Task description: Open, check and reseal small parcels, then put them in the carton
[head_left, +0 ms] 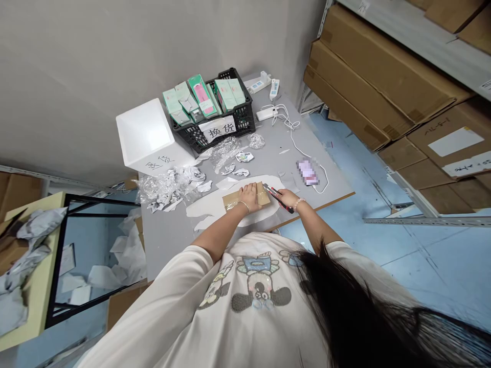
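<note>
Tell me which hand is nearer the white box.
Left: the left hand, on the brown parcel, is nearer the white box; right hand, gripping a box cutter, is farther off.

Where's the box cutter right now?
In the head view, the box cutter is gripped in the right hand, its tip at the edge of the brown parcel under the left hand.

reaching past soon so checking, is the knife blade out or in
Out: a bare metal blade extends beyond the red-and-black handle of the utility knife in the right hand, its tip near the brown parcel.
</note>
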A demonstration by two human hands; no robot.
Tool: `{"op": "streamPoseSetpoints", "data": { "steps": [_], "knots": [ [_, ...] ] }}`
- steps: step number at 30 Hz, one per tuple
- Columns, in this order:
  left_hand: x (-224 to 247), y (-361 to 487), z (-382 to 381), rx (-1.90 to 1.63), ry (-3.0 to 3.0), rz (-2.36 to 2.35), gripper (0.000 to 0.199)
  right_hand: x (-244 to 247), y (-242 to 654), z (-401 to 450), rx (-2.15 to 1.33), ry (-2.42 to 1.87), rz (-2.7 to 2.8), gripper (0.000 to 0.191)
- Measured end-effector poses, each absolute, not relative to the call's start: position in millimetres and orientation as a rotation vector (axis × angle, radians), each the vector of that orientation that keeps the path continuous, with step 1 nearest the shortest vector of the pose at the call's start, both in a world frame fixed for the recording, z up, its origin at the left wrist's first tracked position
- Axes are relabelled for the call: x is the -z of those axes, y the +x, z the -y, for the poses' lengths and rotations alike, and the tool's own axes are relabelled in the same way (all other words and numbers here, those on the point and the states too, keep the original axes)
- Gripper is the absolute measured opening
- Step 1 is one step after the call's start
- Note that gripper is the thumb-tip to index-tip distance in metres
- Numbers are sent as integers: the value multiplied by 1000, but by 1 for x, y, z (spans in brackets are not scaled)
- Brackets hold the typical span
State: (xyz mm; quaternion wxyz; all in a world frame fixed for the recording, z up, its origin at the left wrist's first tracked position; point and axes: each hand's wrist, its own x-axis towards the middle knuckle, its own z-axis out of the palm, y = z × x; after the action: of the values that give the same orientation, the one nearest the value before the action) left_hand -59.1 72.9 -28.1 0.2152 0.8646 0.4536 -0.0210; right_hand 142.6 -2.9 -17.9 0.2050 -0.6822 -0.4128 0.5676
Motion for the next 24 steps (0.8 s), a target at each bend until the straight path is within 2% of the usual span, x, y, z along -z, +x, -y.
{"op": "streamPoseSetpoints", "data": {
  "steps": [13,19,24],
  "knots": [
    [20,-54,-72,225,2503,-1344,113,23,170,43,-1884,-1819,1501,32],
    [25,-55,-76,218,2505,-1337,114,21,186,37,-1937,-1650,1251,27],
    [27,-59,-74,205,2510,-1312,115,27,202,14,-1665,-1788,1269,25]
  ]
}}
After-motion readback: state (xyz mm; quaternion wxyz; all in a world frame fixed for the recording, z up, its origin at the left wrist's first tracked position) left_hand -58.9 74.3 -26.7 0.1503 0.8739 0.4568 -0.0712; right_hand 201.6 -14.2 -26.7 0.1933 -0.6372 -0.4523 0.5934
